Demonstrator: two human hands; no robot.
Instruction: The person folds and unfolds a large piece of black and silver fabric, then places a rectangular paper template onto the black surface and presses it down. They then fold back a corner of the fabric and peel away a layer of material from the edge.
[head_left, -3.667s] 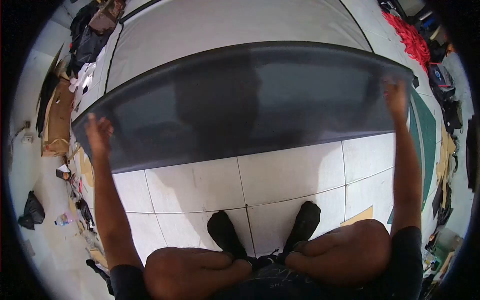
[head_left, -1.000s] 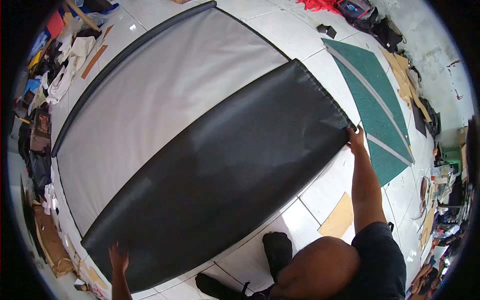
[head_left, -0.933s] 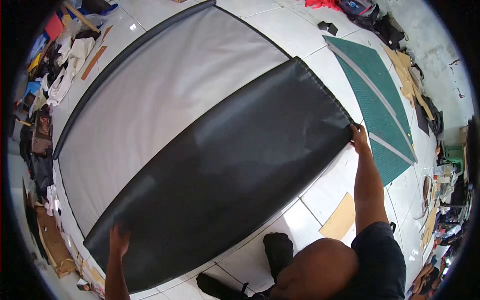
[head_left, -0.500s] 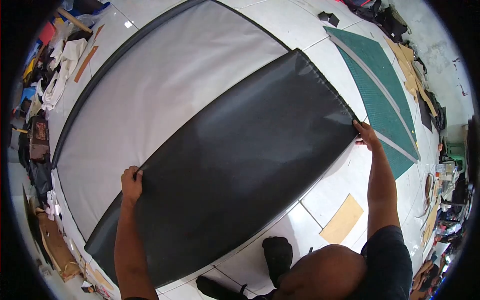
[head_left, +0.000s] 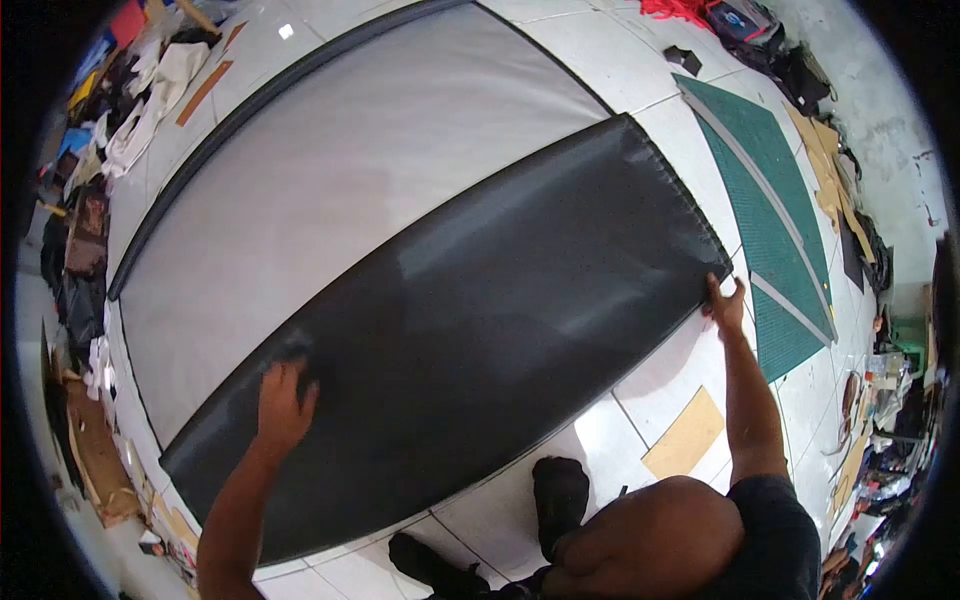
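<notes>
A large black sheet, smooth like vinyl [head_left: 480, 330], lies folded over on the floor, its pale grey underside [head_left: 330, 190] showing beyond the fold. My left hand [head_left: 287, 405] is over the black face near the fold on the left, slightly blurred, with fingers apart and nothing held. At the right corner of the folded part, my right hand [head_left: 728, 305] touches the edge, thumb on the black face and forefinger stretched out apart from it. Its lower fingers are partly hidden.
A green cutting mat [head_left: 765, 190] with grey metal strips lies on the right. A tan board piece [head_left: 685, 432] rests on the white tiles near my feet [head_left: 560, 500]. Cloth, bags and scraps line the left side; a black bag [head_left: 800, 80] lies at the upper right.
My left hand has let go of the folded edge and moved down onto the black face. My right hand has loosened at the corner. The fold lies flatter, and the view has shifted slightly.
</notes>
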